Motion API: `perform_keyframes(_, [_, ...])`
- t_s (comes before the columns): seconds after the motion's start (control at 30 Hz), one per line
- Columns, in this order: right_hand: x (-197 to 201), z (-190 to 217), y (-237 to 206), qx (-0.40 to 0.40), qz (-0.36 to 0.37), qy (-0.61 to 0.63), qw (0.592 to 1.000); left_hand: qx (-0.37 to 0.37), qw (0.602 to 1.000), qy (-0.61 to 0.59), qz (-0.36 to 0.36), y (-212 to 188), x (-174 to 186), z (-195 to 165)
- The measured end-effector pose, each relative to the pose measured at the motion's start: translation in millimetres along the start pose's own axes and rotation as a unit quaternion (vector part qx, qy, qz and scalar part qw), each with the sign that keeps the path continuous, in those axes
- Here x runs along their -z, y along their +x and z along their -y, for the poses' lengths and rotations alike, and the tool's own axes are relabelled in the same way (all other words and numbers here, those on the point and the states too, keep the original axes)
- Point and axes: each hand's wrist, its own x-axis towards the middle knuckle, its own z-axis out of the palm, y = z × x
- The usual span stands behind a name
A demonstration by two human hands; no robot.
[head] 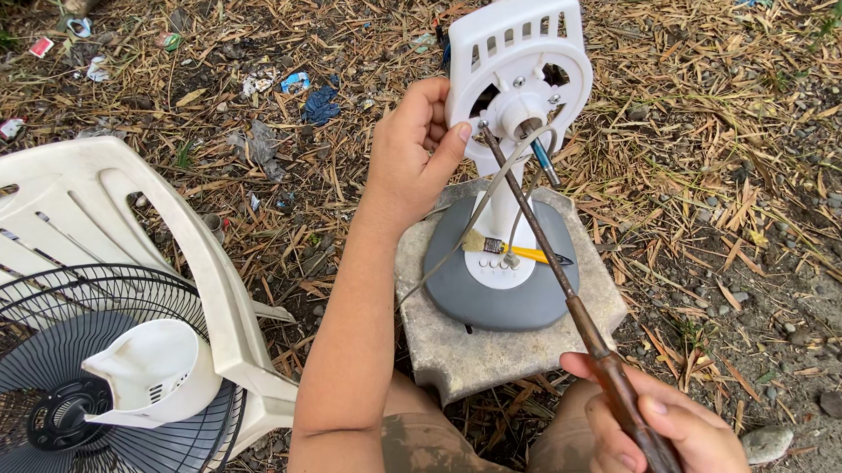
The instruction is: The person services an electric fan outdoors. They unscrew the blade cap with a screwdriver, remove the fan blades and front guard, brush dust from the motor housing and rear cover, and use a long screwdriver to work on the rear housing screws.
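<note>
My left hand (413, 143) grips the left side of a white fan motor housing (520, 58) that stands upright on its white neck above a grey oval base (457, 284). My right hand (661, 436) holds a long rusty screwdriver (568, 302) by its handle. Its tip touches a screw on the lower left of the housing's round hub (517, 111). A grey cord (468, 224) hangs from the hub. A small paintbrush with a yellow handle (509, 249) lies on the base.
The fan base sits on a square concrete block (427, 344). At left a white plastic chair (114, 216) carries a black wire fan guard (25, 363) and a white plastic cover (150, 367). Dry leaves, litter and gravel cover the ground.
</note>
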Motion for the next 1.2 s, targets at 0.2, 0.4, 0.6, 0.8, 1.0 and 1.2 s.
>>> perform_keyframes(0.2, [-3,51,-8,-0.052,-0.059,-0.199,0.977,-0.017,0.998,0.047,0.024,4,6,1])
perform_keyframes(0.4, [-1,95,-32,-0.096,-0.182,-0.448,0.87,-0.049,0.997,0.058,0.033,5,7,0])
perform_keyframes(0.6, [-16,108,-20,0.092,-0.186,-0.87,0.447,-0.057,0.995,0.08,0.025,6,7,-2])
perform_keyframes(0.8, [-39,75,-11,0.065,-0.3,-0.927,0.213,-0.02,0.998,0.064,0.009,6,3,-7])
perform_keyframes(1.0, [-22,98,-29,0.089,-0.151,-0.776,0.605,-0.016,0.999,0.022,-0.021,0,-3,-5])
perform_keyframes(1.2, [22,79,-31,-0.053,-0.128,-0.284,0.949,-0.018,0.999,0.032,-0.028,0,-3,-2])
